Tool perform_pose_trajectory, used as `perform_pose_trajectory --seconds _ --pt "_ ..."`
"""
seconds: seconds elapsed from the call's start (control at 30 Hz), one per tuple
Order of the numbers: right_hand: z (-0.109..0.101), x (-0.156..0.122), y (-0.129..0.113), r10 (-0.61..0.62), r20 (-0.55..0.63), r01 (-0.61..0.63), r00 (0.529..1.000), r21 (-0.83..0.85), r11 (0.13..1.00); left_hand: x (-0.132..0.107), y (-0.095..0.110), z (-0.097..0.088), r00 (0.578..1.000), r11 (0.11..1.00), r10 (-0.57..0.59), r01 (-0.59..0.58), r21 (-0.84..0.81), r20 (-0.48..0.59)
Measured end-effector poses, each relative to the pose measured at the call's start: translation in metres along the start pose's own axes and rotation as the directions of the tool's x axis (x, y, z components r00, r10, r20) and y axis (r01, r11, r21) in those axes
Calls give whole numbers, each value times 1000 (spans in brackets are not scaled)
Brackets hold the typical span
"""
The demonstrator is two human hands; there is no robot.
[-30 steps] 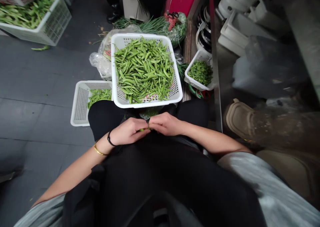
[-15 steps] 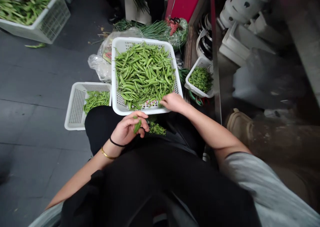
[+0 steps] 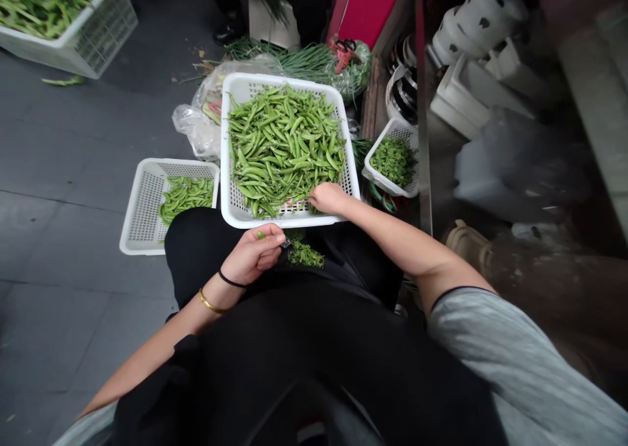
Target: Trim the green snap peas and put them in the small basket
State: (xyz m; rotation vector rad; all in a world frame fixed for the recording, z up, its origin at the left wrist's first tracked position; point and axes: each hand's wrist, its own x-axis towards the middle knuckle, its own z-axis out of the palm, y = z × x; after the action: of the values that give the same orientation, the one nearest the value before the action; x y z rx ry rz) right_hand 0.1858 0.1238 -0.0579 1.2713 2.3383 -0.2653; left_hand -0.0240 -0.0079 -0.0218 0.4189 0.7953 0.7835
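A big white basket [image 3: 234, 214] heaped with green pea pods [image 3: 282, 145] rests on my knees. My right hand [image 3: 328, 198] reaches into its near right corner, fingers curled down among the pods. My left hand [image 3: 255, 256] is closed over my lap, and a green pea pod tip [image 3: 261, 235] shows at its fingers. A small heap of green trimmings [image 3: 305, 255] lies on my black apron just right of that hand.
A smaller white basket [image 3: 142, 220] with a few pods sits on the floor at left. Another small basket of trimmings [image 3: 393, 160] stands at right, by a metal counter. A plastic bag [image 3: 199, 122], green onions [image 3: 299, 59] and a far basket of pods [image 3: 73, 34] lie beyond.
My hands were together at my lap; the right hand has gone forward into the big basket. The left hand stays at my lap and has closed round its pod.
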Motion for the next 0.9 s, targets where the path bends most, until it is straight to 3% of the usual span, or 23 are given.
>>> perform_pose_trajectory --seconds 0.2,0.33,0.47,0.53,0.6,0.7,0.8,0.9 --pt "3 21 -16 -106 -42 105 993 -39 994 -2 -3 6 1000 1000 -10 10 -12 -20" --pt "2 33 -12 -142 -54 141 988 -21 990 -6 -1 0 999 1000 0 0 -11 -36" --pt "-6 11 2 -148 -114 151 982 13 989 0 1 -4 999 999 -8 6 -35 -51" --pt "-8 -12 2 -133 -210 151 968 72 986 5 1 -3 998 1000 -19 18 -15 -58" --pt "-6 -38 -8 -126 -399 223 908 206 953 11 0 -1 997 1000 -17 18 15 -74" --pt "5 -75 -33 -167 -677 477 717 302 826 19 -3 3 996 998 15 -10 54 -92" --pt "19 -99 -57 -248 -783 578 570 168 799 20 -8 3 997 995 29 -22 102 -69" --pt "22 -112 -66 -316 -801 612 508 78 787 15 -12 2 998 992 14 -7 123 -55"
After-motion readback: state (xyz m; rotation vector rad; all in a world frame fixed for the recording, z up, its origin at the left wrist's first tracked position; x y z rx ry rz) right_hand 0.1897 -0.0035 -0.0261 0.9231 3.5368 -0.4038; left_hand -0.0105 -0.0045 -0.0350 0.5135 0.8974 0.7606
